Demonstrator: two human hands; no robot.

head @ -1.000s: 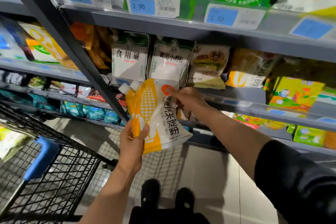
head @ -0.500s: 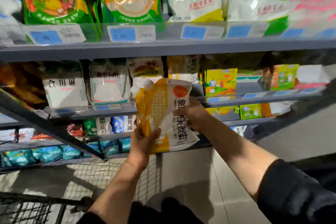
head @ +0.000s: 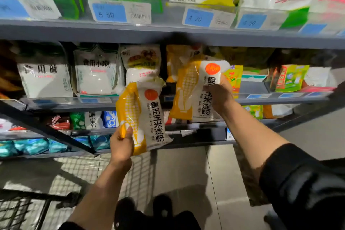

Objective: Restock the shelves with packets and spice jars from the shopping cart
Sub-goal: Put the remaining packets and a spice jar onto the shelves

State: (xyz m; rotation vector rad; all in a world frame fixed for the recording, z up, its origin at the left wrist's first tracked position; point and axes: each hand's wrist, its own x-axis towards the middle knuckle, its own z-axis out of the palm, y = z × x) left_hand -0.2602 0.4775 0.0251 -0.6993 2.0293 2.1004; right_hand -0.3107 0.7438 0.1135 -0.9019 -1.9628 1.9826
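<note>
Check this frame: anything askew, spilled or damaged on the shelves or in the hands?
Nothing spilled or torn. The left hand and right hand each hold an intact yellow-and-white packet, both tilted mid-handling. Shelf packets lean slightly, as soft bags do.

Black sleeve (head: 306,183) pushed up right forearm; left forearm bare; black shoes (head: 143,209).

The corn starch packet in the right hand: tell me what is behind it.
Behind the right packet stands another yellow packet on the shelf. Its lower part is covered.
</note>
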